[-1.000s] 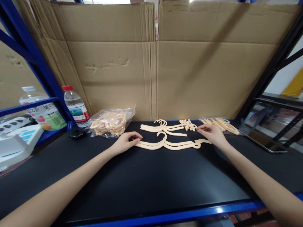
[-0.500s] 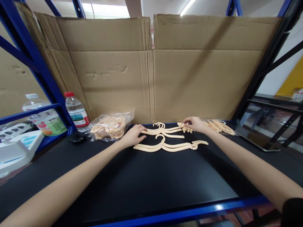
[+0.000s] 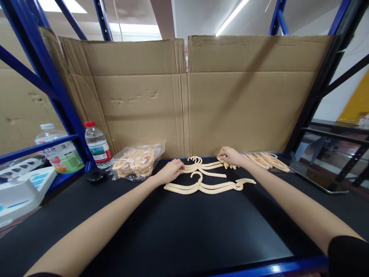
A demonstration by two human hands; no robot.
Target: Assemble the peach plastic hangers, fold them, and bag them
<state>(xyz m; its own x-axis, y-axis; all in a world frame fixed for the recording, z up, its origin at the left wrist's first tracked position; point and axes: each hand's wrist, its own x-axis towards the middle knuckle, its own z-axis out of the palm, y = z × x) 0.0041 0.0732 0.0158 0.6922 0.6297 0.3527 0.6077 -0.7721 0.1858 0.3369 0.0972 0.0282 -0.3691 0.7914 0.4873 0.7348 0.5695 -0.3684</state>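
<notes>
Resting left hand curled on far hangers, grip unclear; pinching other end with right hand; could fan apart, bump near hangers if lifted unevenly

Cream plastic hangers, stacked flat, far across black tabletop

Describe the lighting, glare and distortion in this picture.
Head view: wide-angle distortion leans the blue rack post outward; ceiling strip light blown out; glint on the shelf front edge; diagonal shadow across the cardboard; hangers sharp.
</notes>
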